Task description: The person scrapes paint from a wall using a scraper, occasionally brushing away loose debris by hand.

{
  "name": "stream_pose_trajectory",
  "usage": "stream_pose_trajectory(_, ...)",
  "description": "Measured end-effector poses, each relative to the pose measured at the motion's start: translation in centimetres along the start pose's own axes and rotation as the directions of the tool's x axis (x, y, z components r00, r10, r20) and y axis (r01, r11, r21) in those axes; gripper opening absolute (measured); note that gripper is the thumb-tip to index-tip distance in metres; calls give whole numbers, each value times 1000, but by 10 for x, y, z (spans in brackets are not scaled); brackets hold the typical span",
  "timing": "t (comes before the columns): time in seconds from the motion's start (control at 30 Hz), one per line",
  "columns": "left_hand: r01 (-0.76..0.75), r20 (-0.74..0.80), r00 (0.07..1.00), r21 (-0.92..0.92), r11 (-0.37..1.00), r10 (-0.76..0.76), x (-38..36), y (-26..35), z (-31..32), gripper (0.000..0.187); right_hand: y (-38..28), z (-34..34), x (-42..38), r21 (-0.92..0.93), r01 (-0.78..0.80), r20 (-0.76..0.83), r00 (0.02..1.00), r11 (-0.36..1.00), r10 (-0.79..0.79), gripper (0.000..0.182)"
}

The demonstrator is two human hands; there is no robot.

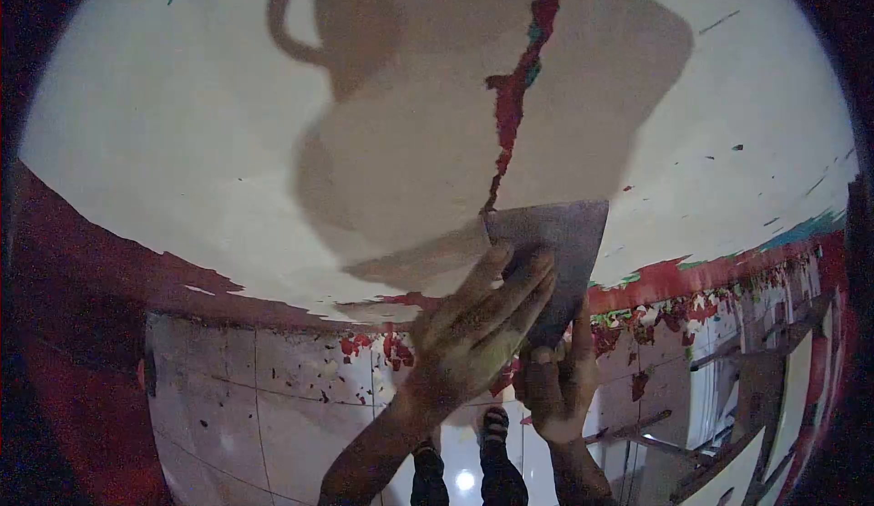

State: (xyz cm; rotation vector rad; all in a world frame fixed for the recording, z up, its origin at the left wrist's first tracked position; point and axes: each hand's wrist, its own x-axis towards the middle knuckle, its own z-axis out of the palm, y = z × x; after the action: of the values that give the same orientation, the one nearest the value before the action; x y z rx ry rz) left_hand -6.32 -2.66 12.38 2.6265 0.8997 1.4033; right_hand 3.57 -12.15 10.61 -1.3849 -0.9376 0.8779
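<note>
A wide scraper (575,237) with a dark, flat blade has its straight edge against a pale wall (182,114). My right hand (557,386) is closed around its lower part, mostly hiding the handle. Stretched-out fingers of my left hand (487,324) lie flat on the blade. Directly above the blade's left corner runs a jagged strip of exposed red (512,114) with bits of teal. Large shadows of my head and arms fall on the wall.
Lower on the wall lies a dark red band (692,278) with ragged edges. Red, white and green flakes (391,347) are scattered over the tiled floor (300,388). My feet (494,426) stand below. Long bars and boards (756,415) are at the lower right.
</note>
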Motion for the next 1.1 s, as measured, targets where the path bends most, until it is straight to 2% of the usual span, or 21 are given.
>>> stream_pose_trajectory(0.13,23,30,999,-20,1000,-23,-9,-1,5,30,15,0,-1,0,18,-12,1000,1000,-18,65)
stream_pose_trajectory(0.27,-30,71,997,68,997,25,3,-3,-6,29,7,8,6,50,80,-44,996,996,-78,66)
stream_pose_trajectory(0.37,18,70,997,31,999,-21,-11,-1,2,31,17,5,0,17,85,-16,996,996,-85,66)
stream_pose_trajectory(0.47,-78,220,975,198,977,33,-18,-10,3,36,15,6,0,11,48,1,999,999,-48,59)
stream_pose_trajectory(0.57,-7,46,999,-18,1000,8,-9,-6,-1,37,19,7,2,63,106,-3,994,992,-106,59)
stream_pose_trajectory(0.67,-24,70,997,38,999,21,-17,-3,8,39,13,3,0,-41,57,-1,998,998,-57,59)
stream_pose_trajectory(0.77,-2,62,998,12,1000,1,9,-2,-15,36,-2,5,7,7,89,14,996,996,-89,60)
stream_pose_trajectory(0.87,15,62,998,14,1000,-16,-11,-3,2,34,17,6,1,14,100,-27,995,995,-100,61)
stream_pose_trajectory(0.97,-6,42,999,19,1000,5,-6,-4,-3,32,-2,9,2,6,45,4,999,999,-46,60)
stream_pose_trajectory(1.1,-25,82,996,20,999,23,0,-6,-12,32,0,11,1,95,50,28,998,994,-53,61)
